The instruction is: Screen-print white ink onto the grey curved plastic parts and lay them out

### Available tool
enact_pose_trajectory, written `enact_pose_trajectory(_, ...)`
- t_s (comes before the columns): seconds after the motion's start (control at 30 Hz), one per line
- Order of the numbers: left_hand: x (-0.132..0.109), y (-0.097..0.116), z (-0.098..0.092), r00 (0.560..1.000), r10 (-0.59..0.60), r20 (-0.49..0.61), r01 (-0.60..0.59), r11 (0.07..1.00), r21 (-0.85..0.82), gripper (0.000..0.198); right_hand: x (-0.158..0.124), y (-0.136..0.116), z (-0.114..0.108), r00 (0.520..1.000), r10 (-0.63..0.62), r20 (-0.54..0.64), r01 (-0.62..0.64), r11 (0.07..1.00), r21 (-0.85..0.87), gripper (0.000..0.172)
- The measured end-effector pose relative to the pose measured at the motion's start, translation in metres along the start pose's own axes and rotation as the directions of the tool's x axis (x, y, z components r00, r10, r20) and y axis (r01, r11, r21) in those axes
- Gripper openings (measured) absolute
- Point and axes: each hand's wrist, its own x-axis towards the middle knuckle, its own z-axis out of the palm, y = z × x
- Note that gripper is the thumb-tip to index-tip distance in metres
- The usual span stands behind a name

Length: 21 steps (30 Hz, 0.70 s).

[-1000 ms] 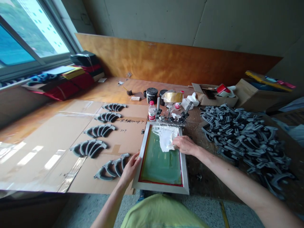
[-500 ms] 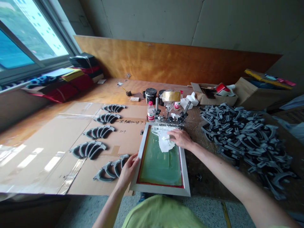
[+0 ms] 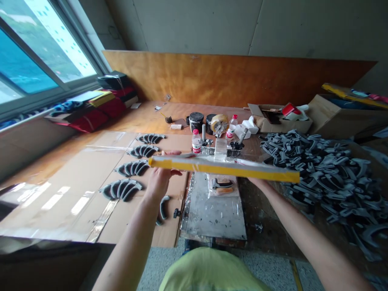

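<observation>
The screen frame point(image 3: 224, 167) is tilted up and seen edge-on, with yellow tape along its near edge. My left hand point(image 3: 165, 171) is at the frame's left part, its thumb and fingers apart around the edge. My right hand is mostly hidden behind the frame's right part; only the wrist shows. Below the frame lies a grey base plate point(image 3: 214, 218). On it sits a small pad holding a dark curved part point(image 3: 221, 184). Behind the frame stand metal clamps point(image 3: 238, 145).
Rows of grey curved parts point(image 3: 121, 190) lie on cardboard point(image 3: 75, 182) at the left. A large pile of grey parts point(image 3: 315, 169) covers the right. Bottles point(image 3: 196, 142), black tubs point(image 3: 196, 121), a tape roll point(image 3: 219, 124) and an open box point(image 3: 279, 123) stand behind.
The frame has swung up from lying flat, uncovering the plate and the dark part. My right hand has left the white cloth and moved behind the frame. My left hand has risen.
</observation>
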Motion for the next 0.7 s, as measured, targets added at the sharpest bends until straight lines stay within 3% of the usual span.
enact_pose_trajectory(0.17,0.031,0.008,0.019,0.999,0.021,0.032,-0.018,0.997,-0.081,0.045,-0.042,-0.005,0.051,0.958,-0.227,0.174,0.217,0.974,0.071,0.012)
enact_pose_trajectory(0.23,0.024,-0.005,0.020,0.999,-0.014,-0.030,0.011,0.995,-0.096,0.048,-0.043,-0.013,0.055,0.946,-0.241,0.218,0.238,0.970,0.038,0.014)
enact_pose_trajectory(0.3,0.006,-0.029,0.024,0.988,-0.147,-0.038,0.144,0.987,-0.070,0.052,-0.043,-0.024,0.051,0.949,-0.219,0.227,0.224,0.975,0.004,0.011)
enact_pose_trajectory(0.33,-0.008,-0.044,0.027,0.965,-0.262,0.016,0.262,0.964,-0.035,0.055,-0.046,-0.033,0.046,0.952,-0.222,0.209,0.228,0.974,-0.007,0.009)
enact_pose_trajectory(0.37,-0.023,-0.059,0.031,0.915,-0.395,0.088,0.395,0.918,0.014,0.057,-0.051,-0.044,0.042,0.953,-0.244,0.179,0.251,0.968,-0.016,0.008)
enact_pose_trajectory(0.43,-0.054,-0.087,0.040,0.751,-0.625,0.213,0.625,0.777,0.078,0.058,-0.068,-0.072,0.037,0.930,-0.348,0.115,0.355,0.934,-0.043,0.008)
enact_pose_trajectory(0.47,-0.068,-0.099,0.045,0.711,-0.672,0.209,0.681,0.731,0.036,0.054,-0.080,-0.087,0.037,0.900,-0.424,0.105,0.431,0.900,-0.062,0.008)
enact_pose_trajectory(0.53,-0.090,-0.114,0.047,0.696,-0.699,0.164,0.717,0.690,-0.101,0.042,-0.100,-0.113,0.043,0.803,-0.579,0.137,0.592,0.803,-0.074,0.010)
enact_pose_trajectory(0.6,-0.100,-0.122,0.034,0.716,-0.688,0.119,0.697,0.696,-0.172,0.030,-0.109,-0.118,0.050,0.722,-0.672,0.165,0.685,0.728,-0.032,0.014)
enact_pose_trajectory(0.63,-0.101,-0.125,0.022,0.724,-0.683,0.095,0.688,0.706,-0.166,0.027,-0.108,-0.110,0.051,0.720,-0.675,0.162,0.685,0.728,-0.010,0.016)
enact_pose_trajectory(0.7,-0.101,-0.133,-0.016,0.746,-0.665,-0.016,0.658,0.741,-0.131,0.024,-0.099,-0.069,0.042,0.812,-0.569,0.134,0.575,0.818,-0.014,0.016)
